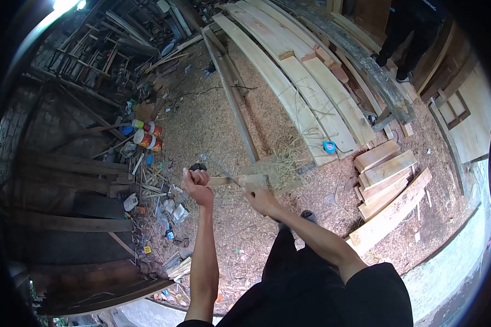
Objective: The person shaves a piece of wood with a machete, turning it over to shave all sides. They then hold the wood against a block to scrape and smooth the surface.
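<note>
Wooden strip held up between two hands above the sawdust floor

The left hand [196, 183] is closed in a tight fist round a small dark object [197, 166], of which only the top is seen above the knuckles. The right hand [261, 200] is curled at the other end of a short wooden strip [237, 180]; whether the strip is actually gripped cannot be told, as that part is blurred. The strip is held level between the hands, over the middle of the floor [213, 125]. Long planks [289, 82], a blue tape measure [329, 146] and stacked short boards [384, 174] lie beyond.
</note>
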Available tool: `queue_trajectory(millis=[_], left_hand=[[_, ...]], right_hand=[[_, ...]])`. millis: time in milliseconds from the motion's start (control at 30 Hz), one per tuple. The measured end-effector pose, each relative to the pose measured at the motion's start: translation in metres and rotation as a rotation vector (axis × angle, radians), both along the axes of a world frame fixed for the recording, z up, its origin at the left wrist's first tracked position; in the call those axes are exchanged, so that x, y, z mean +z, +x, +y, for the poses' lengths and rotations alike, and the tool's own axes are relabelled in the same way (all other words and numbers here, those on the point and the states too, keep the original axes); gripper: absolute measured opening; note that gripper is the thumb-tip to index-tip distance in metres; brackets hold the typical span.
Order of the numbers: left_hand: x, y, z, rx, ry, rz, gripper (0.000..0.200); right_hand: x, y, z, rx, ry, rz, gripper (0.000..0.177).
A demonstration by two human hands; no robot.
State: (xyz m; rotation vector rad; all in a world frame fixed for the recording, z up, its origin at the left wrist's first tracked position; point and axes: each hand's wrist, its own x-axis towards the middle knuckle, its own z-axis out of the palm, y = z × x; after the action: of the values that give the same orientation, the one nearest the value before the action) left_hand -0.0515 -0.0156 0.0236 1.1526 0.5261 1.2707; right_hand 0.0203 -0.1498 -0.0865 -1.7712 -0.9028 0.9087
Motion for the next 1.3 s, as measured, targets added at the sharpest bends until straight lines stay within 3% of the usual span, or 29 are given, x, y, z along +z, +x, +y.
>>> queue_trajectory(millis=[100,133,200,233,333,400,467,533,567,667,800,867,933,1067,1133,1200,1300], left_hand=[[0.001,-0.001,-0.002,0.034,-0.007,0.022,0.041],[0.002,-0.002,-0.001,0.065,-0.022,0.019,0.041],[0.001,-0.009,0.004,0.097,-0.044,0.006,0.041],[-0.001,-0.011,0.006,0.128,-0.077,-0.009,0.042],[-0.003,-0.013,0.008,0.118,-0.086,0.002,0.042],[-0.003,-0.007,0.009,0.094,-0.073,-0.004,0.042],[-0.002,-0.01,0.005,0.076,-0.067,0.004,0.042],[-0.002,-0.008,0.01,0.134,-0.075,0.042,0.041],[-0.004,-0.01,0.012,0.145,-0.119,-0.002,0.04],[-0.003,-0.011,0.009,0.114,-0.086,0.023,0.042],[0.002,-0.004,0.007,0.117,-0.089,0.026,0.042],[0.001,-0.005,0.015,0.196,-0.111,0.044,0.042],[-0.003,-0.009,0.023,0.191,-0.109,0.021,0.042],[-0.007,-0.009,0.028,0.217,-0.115,0.033,0.04],[-0.007,-0.016,0.03,0.229,-0.13,0.05,0.04],[-0.006,-0.014,0.034,0.222,-0.125,0.044,0.04],[-0.007,-0.019,0.034,0.238,-0.128,0.024,0.04]], right_hand=[[-0.046,-0.011,-0.007,-0.076,0.062,-0.03,0.06],[-0.039,-0.005,-0.011,-0.073,0.064,-0.023,0.06],[-0.026,0.015,-0.011,0.091,-0.316,0.277,0.055],[-0.023,0.013,-0.008,0.089,-0.316,0.278,0.055],[-0.012,-0.005,0.003,0.034,-0.15,0.217,0.056],[-0.011,-0.019,0.0,0.019,0.04,-0.006,0.057],[-0.027,-0.013,-0.008,-0.002,0.075,0.03,0.058],[-0.057,0.004,-0.001,0.04,-0.277,0.241,0.061],[-0.062,0.005,0.002,0.034,-0.231,0.14,0.066],[-0.017,0.009,0.0,0.07,-0.235,0.184,0.068],[-0.029,0.001,-0.016,0.053,-0.088,0.037,0.069],[-0.065,0.009,-0.012,-0.008,-0.345,0.105,0.063],[-0.055,0.007,-0.004,0.01,-0.378,0.075,0.061],[-0.045,-0.014,-0.004,-0.022,-0.113,0.007,0.063],[-0.065,-0.019,-0.011,-0.036,-0.017,-0.018,0.063],[-0.095,0.011,-0.005,-0.021,-0.377,0.176,0.056],[-0.081,0.019,0.003,0.017,-0.451,0.201,0.052]])
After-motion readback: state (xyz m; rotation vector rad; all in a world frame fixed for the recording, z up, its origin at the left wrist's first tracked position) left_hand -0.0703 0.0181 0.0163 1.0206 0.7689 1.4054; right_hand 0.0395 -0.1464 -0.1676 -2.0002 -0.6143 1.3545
